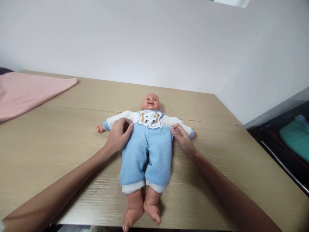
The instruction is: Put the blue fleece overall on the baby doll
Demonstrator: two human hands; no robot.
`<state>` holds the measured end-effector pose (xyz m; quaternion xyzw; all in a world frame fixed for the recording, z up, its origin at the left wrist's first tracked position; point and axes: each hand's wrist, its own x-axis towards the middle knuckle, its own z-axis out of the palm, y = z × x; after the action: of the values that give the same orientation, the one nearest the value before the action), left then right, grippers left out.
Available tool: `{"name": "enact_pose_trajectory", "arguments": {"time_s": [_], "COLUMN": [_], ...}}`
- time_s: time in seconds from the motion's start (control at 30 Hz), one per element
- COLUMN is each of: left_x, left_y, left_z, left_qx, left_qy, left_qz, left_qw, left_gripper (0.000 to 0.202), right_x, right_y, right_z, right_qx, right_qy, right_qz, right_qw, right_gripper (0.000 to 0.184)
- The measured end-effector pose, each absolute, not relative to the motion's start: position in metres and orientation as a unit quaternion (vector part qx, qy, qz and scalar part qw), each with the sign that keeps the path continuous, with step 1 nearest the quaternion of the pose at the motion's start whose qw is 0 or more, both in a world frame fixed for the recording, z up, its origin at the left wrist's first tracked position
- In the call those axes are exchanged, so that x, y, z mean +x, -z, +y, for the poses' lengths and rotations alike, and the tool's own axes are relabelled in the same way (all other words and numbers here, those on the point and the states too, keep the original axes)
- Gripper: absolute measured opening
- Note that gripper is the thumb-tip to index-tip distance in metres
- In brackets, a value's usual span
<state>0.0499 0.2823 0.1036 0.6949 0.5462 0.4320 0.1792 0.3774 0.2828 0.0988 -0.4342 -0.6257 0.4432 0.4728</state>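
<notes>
A baby doll (152, 206) lies on its back on the wooden table, head away from me and arms spread. It wears a white-sleeved top (168, 120) with an elephant applique (151, 120) on the chest, and light blue fleece pants (147, 151) with white cuffs. At the waistband's left side, my left hand (119, 134) is closed, thumb and fingers pinching the fabric's edge. My right hand (182, 138) pinches the waistband on the opposite side. The fingertips partly hide the cloth they hold.
A pink cloth (31, 91) is spread over the left part of the table (72, 138). A pale wall (154, 42) stands behind it. Off the table's right edge, a teal cloth (295, 137) rests on something dark.
</notes>
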Motion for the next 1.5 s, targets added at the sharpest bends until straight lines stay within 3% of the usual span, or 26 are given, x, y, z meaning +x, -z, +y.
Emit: {"name": "enact_pose_trajectory", "arguments": {"time_s": [0.27,0.43,0.63,0.83,1.13,1.27,1.4,1.5], "left_x": [0.040,0.036,0.032,0.031,0.034,0.035,0.036,0.036], "left_y": [-0.099,-0.098,-0.089,-0.083,-0.089,-0.092,-0.093,-0.090], "left_z": [0.283,0.289,0.291,0.290,0.284,0.282,0.283,0.284], "left_qx": [0.632,0.580,0.597,0.625,0.650,0.637,0.646,0.667], "left_qy": [-0.450,-0.474,-0.499,-0.487,-0.497,-0.498,-0.485,-0.457], "left_qz": [0.507,0.499,0.476,0.484,0.475,0.494,0.516,0.532], "left_qw": [0.374,0.436,0.411,0.373,0.324,0.319,0.283,0.250], "left_gripper": [0.020,0.024,0.022,0.019,0.014,0.022,0.022,0.021], "right_x": [0.371,0.366,0.368,0.373,0.367,0.369,0.379,0.386], "right_y": [-0.087,-0.084,-0.082,-0.084,-0.092,-0.095,-0.095,-0.095], "right_z": [0.286,0.282,0.282,0.281,0.275,0.278,0.286,0.288], "right_qx": [-0.428,-0.401,-0.430,-0.459,-0.363,-0.385,-0.500,-0.523], "right_qy": [-0.537,-0.543,-0.429,-0.398,-0.380,-0.336,-0.146,-0.066], "right_qz": [-0.515,-0.512,-0.591,-0.611,-0.605,-0.644,-0.691,-0.729], "right_qw": [0.514,0.531,0.531,0.507,0.597,0.569,0.501,0.436], "right_gripper": [0.041,0.056,0.051,0.037,0.033,0.030,0.007,0.010]}}
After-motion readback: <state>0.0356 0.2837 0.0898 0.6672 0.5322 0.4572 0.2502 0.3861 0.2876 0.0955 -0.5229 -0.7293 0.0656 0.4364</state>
